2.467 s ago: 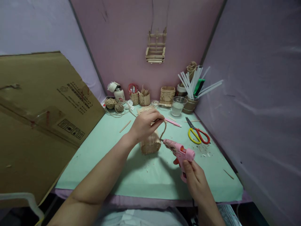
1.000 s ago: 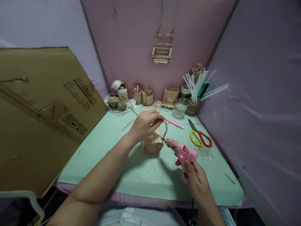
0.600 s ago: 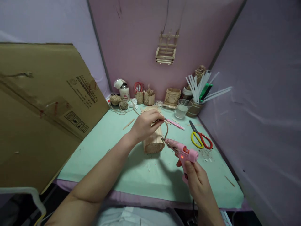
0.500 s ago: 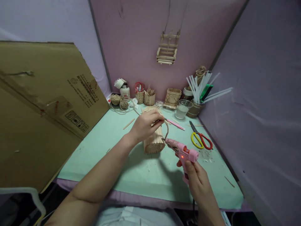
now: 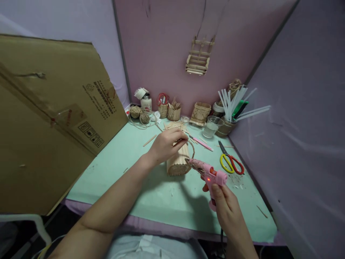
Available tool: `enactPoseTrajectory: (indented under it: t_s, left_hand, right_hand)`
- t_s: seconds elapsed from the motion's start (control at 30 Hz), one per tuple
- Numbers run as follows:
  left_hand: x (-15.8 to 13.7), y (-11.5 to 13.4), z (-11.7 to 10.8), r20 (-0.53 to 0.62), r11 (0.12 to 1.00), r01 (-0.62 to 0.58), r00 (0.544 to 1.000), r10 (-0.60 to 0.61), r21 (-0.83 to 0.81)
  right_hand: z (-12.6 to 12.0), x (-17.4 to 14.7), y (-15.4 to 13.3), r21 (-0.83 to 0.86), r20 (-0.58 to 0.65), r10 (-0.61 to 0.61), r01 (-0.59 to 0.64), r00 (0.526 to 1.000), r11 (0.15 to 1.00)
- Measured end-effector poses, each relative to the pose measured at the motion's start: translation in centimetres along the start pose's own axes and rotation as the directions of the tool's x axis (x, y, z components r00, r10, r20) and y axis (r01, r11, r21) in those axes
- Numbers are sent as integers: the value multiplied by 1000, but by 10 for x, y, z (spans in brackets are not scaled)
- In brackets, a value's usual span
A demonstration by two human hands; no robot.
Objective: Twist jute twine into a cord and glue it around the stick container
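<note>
My right hand [image 5: 226, 201] is wrapped round the grip of a pink hot glue gun [image 5: 206, 169] with an orange light lit on its side. The nozzle points left, at the side of a holder made of craft sticks [image 5: 178, 158] that lies on its side. Over this holder, my left hand [image 5: 169, 143] has its fingers pinched together on brown twine [image 5: 193, 149], which loops down from the fingertips toward the nozzle. Whether the nozzle touches the holder, I cannot tell. My left hand covers the holder's upper left part.
Scissors [image 5: 229, 160] lie to the right, and a pink craft knife [image 5: 202, 142] lies behind the holder. Twine balls [image 5: 138, 113], stick-filled pots [image 5: 174, 112], a plastic cup [image 5: 212, 126] and glue sticks [image 5: 231, 102] line the back. A large cardboard box [image 5: 54, 122] stands left.
The view has shifted slightly, so the back items sit a little further right. Both hands keep their holds, and the nozzle stays near the holder's side.
</note>
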State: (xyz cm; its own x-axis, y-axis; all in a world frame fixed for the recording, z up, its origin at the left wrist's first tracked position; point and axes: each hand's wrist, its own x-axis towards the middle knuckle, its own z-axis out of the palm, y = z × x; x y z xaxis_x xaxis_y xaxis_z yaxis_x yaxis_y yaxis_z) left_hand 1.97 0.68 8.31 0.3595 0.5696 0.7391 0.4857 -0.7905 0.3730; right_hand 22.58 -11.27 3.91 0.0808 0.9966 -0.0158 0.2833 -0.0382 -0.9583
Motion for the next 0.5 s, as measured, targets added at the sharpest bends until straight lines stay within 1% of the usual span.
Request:
enactPoseTrajectory:
  t_s: [0.17,0.3,0.4,0.5]
  left_hand:
    - [-4,-1,-2,-5,1000,14,1000,-14,11]
    - [-7,0,-4,-5,1000,24,1000,-24,14]
    - [-10,1,-5,-2,999,36,999,-36,1]
    - [-13,1,-5,0,998,50,999,-50,-30]
  right_hand:
    - [2,2,-2,-7,3,4,-4,1000,1000]
    - [4,0,3,-10,3,8,-8,1000,1000]
    - [3,-5,8,43,-49,-8,11,999,999]
    - [-3,-9,11,146,-140,-53,74,989,987]
